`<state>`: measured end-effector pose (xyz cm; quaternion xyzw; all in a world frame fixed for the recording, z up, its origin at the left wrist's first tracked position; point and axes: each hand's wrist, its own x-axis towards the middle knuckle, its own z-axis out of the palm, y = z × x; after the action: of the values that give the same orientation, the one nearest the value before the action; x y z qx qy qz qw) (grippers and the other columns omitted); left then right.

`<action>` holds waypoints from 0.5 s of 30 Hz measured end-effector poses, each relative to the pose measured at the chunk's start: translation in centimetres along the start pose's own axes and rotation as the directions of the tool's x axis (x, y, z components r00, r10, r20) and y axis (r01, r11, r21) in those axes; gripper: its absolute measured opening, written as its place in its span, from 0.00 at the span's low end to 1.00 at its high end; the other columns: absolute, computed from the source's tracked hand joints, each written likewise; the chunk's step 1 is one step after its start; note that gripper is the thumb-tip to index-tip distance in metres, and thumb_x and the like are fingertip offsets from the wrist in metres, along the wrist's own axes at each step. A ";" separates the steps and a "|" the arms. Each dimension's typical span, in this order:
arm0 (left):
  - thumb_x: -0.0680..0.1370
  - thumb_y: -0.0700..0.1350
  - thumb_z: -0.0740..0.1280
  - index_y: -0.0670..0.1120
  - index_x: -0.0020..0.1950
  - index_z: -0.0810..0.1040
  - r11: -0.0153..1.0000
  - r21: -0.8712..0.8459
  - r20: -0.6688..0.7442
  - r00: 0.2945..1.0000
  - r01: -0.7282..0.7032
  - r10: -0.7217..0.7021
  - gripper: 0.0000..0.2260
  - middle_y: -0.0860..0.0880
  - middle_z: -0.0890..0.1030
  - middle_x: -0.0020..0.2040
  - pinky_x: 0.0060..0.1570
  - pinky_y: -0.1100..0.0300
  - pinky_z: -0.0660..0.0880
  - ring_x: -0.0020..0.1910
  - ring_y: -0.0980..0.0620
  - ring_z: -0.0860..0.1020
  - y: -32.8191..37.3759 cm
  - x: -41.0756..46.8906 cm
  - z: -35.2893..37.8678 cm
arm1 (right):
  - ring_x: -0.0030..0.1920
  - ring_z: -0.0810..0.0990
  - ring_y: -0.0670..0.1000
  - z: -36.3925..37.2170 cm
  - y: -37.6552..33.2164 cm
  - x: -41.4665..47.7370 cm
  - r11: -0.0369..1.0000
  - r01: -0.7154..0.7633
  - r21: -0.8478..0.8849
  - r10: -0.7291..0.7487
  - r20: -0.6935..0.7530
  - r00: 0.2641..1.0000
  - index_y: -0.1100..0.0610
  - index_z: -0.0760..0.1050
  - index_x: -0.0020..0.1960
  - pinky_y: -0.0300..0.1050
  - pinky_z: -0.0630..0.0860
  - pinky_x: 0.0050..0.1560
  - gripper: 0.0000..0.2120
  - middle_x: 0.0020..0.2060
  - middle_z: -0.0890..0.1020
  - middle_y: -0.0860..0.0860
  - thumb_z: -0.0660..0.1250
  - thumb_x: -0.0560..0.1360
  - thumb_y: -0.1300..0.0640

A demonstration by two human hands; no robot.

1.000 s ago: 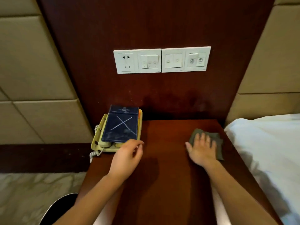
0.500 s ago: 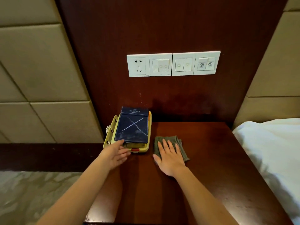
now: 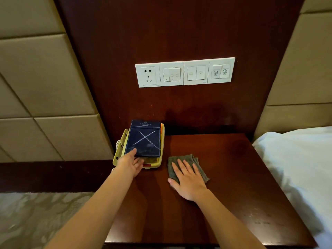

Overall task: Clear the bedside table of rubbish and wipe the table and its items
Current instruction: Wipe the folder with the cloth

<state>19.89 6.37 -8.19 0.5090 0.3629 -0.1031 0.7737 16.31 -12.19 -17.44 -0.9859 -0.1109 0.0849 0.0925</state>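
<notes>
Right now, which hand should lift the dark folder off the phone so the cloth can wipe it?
Left. The left hand already touches the dark folder's near edge on the phone; the right hand lies flat on the cloth.

We counted one dark wooden table [image 3: 224, 177], one yellow telephone [image 3: 154, 163] left of centre, one navy folder [image 3: 143, 141] on it, one grey cloth [image 3: 179, 159] at centre, two hands, four white wall plates [image 3: 185, 72] above, and one white bed [image 3: 296, 159] at right.
</notes>
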 end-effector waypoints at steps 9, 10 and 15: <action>0.81 0.35 0.59 0.42 0.57 0.69 0.928 -0.218 0.046 0.947 -0.302 0.319 0.07 0.39 0.74 0.61 0.60 0.52 0.73 0.62 0.41 0.74 -1.4 -3.2 1.2 | 0.77 0.45 0.47 0.3 0.6 -3.6 1.000 0.007 0.008 -0.006 -0.079 0.997 0.49 0.50 0.78 0.49 0.40 0.75 0.34 0.78 0.50 0.47 0.30 0.76 0.38; 0.81 0.35 0.59 0.42 0.54 0.69 0.924 -0.238 0.080 0.942 -0.300 0.326 0.04 0.40 0.74 0.59 0.59 0.52 0.72 0.61 0.43 0.74 -1.9 -4.1 0.8 | 0.77 0.47 0.47 0.2 0.8 -4.4 1.000 0.005 0.019 -0.004 -0.093 0.996 0.49 0.52 0.77 0.48 0.41 0.75 0.30 0.77 0.53 0.46 0.34 0.79 0.41; 0.81 0.35 0.58 0.43 0.59 0.70 0.911 -0.287 0.225 0.904 -0.296 0.364 0.09 0.43 0.76 0.58 0.60 0.49 0.72 0.55 0.45 0.77 -5.1 -8.9 -2.4 | 0.75 0.58 0.48 -0.6 2.2 -9.8 0.996 0.004 0.093 0.006 -0.113 0.994 0.53 0.62 0.74 0.44 0.51 0.74 0.20 0.74 0.64 0.49 0.48 0.84 0.54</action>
<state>9.71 4.21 -6.45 0.4443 0.1702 0.0069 0.8795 7.48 -16.68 -15.91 -0.9838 -0.1008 0.0339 0.1444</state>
